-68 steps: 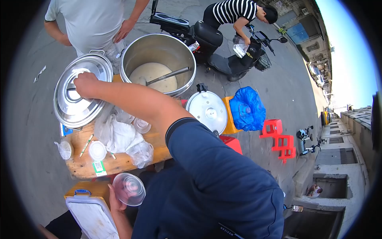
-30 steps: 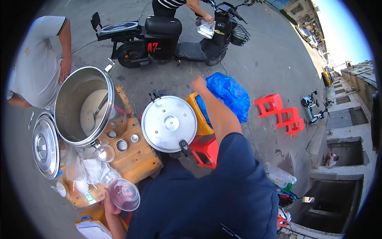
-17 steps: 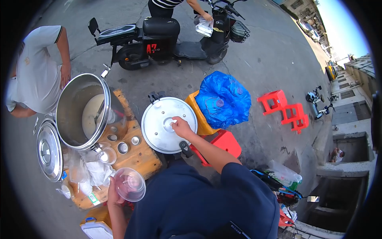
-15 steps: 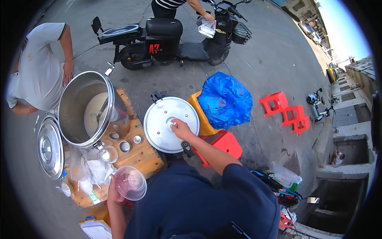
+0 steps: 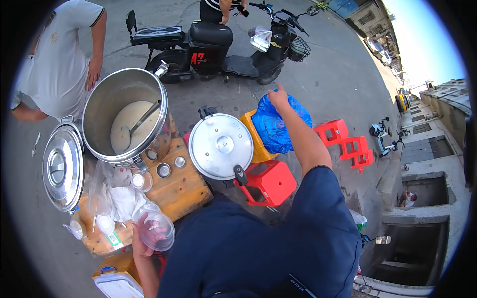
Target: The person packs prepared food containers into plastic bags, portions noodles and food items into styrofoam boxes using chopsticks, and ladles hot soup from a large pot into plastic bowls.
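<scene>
My left hand (image 5: 142,243) is wrapped round a clear plastic bowl (image 5: 156,231), tilted near the front edge of the wooden table. Over the far edge of the blue plastic bag (image 5: 285,126) is my right hand (image 5: 279,97), its fingers apart; whether it touches the plastic I cannot tell. The bag covers the top of a yellow container (image 5: 253,139). Left of it sits a pressure cooker with its round silver lid (image 5: 218,144) on. A big steel pot (image 5: 89,129) of pale porridge-like liquid holds a ladle (image 5: 145,118).
Small metal cups (image 5: 163,170), white cloth-like stuff and plastic bags lie on the wooden table (image 5: 186,198). A steel lid (image 5: 59,169) leans at left. Red stools (image 5: 273,186) stand at right. A person in white (image 5: 64,64) is beside the pot; another stands behind a scooter (image 5: 208,49).
My right hand has left the silver lid's centre and moved right and away to the blue bag. The bag of goods now hangs on the scooter without the other person's hand.
</scene>
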Action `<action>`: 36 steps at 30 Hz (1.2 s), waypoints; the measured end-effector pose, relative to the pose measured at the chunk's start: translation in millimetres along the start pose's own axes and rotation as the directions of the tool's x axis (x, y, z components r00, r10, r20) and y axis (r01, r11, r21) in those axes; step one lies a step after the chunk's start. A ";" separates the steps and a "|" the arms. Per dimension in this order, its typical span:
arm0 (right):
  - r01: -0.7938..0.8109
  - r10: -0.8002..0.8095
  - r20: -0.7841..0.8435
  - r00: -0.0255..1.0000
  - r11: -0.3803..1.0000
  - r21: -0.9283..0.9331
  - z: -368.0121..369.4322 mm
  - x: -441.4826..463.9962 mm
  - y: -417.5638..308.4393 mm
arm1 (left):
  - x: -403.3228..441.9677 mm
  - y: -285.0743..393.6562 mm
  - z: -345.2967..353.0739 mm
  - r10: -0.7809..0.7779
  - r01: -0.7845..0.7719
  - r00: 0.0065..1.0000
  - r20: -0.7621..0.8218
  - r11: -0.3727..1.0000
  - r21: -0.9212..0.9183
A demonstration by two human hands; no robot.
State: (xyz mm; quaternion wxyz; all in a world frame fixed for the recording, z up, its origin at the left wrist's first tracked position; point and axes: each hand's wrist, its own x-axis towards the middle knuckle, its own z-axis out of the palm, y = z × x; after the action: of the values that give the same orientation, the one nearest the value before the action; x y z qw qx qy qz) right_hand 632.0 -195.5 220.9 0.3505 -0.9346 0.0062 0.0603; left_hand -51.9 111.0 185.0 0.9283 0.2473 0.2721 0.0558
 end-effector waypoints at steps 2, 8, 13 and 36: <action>0.070 -0.186 -0.334 0.924 0.942 -0.329 -44.6 54.3 -2.7 | -5.2 6.9 -6.0 0.000 0.000 1.000 -0.013 1.000 -0.011; 0.408 -0.451 0.069 0.890 0.854 0.324 -0.3 -40.0 -167.1 | -2.4 20.4 -17.6 0.014 -0.015 1.000 -0.019 1.000 -0.017; 0.913 -0.877 0.424 0.225 0.341 0.222 105.8 -245.9 -302.4 | -14.2 27.4 -11.3 0.066 -0.065 0.998 -0.008 0.997 0.041; 0.872 -0.251 0.879 0.405 -0.183 -0.454 194.8 -264.1 -375.9 | -65.2 21.1 -61.7 0.197 -0.216 0.969 -0.148 0.969 -0.124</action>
State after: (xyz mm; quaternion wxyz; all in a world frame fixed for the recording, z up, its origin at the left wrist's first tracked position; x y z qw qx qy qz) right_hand 368.9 207.6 352.3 -0.3261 -0.7443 -0.5720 0.1118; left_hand -139.2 140.3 181.4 0.9119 0.2047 0.3022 0.1877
